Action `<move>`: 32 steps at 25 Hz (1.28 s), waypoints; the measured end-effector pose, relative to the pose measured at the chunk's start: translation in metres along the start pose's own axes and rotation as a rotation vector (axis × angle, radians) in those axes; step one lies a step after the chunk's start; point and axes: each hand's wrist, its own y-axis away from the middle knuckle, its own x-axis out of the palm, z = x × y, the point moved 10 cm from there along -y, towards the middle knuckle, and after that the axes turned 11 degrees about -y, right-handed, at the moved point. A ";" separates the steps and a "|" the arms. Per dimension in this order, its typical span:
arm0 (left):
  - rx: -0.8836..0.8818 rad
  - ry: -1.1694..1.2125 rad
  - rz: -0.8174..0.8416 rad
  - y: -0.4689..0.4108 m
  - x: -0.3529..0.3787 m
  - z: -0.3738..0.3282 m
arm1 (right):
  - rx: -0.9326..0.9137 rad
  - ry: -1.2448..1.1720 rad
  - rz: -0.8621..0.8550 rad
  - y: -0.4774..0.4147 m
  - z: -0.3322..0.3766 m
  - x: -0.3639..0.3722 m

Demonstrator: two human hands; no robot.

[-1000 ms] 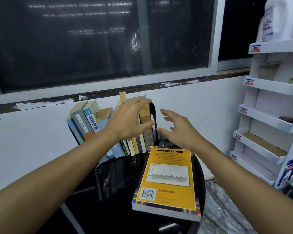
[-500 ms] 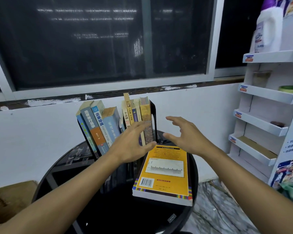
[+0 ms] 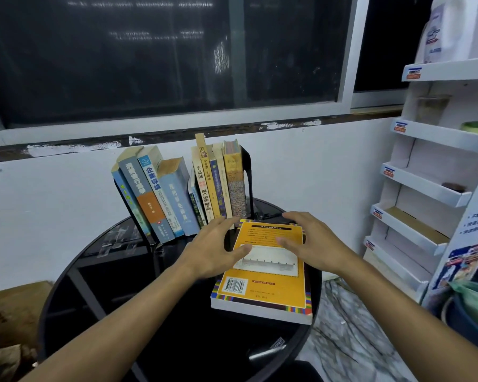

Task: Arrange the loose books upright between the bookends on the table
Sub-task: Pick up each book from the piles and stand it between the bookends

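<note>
A thick yellow book [image 3: 262, 282] lies flat, back cover up, on the round black table [image 3: 116, 312]. Behind it a row of books [image 3: 182, 194] stands between two black bookends: the left bookend [image 3: 134, 216] holds leaning blue books, the right bookend [image 3: 246, 183] holds upright ones. My left hand [image 3: 213, 249] hovers at the yellow book's far left corner, fingers spread, thumb over the cover. My right hand [image 3: 312, 244] is spread above its far right part. Neither hand grips anything.
A white tiered shelf [image 3: 431, 188] stands at the right with a detergent bottle [image 3: 439, 31] on top. The white wall and a dark window lie right behind the table. A cardboard box [image 3: 9, 312] sits low at the left. Marbled floor shows at the lower right.
Both hands have come down and back from the standing books to just over the yellow book's far end. The view has shifted, showing more of the table.
</note>
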 end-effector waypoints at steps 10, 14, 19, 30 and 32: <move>-0.033 0.091 0.117 -0.007 0.037 0.005 | 0.094 -0.004 0.100 0.000 -0.037 0.021; -0.058 0.048 0.180 -0.010 0.055 0.005 | 0.177 0.010 0.130 0.004 -0.049 0.030; -0.080 0.141 0.158 -0.013 0.062 0.004 | 0.197 -0.161 -0.003 0.009 -0.040 0.026; -0.156 0.258 0.165 -0.002 0.058 0.013 | 0.362 -1.059 -0.320 0.013 -0.056 0.022; -0.164 0.260 0.172 0.001 0.056 0.017 | 0.323 -1.109 -0.259 0.011 -0.045 0.027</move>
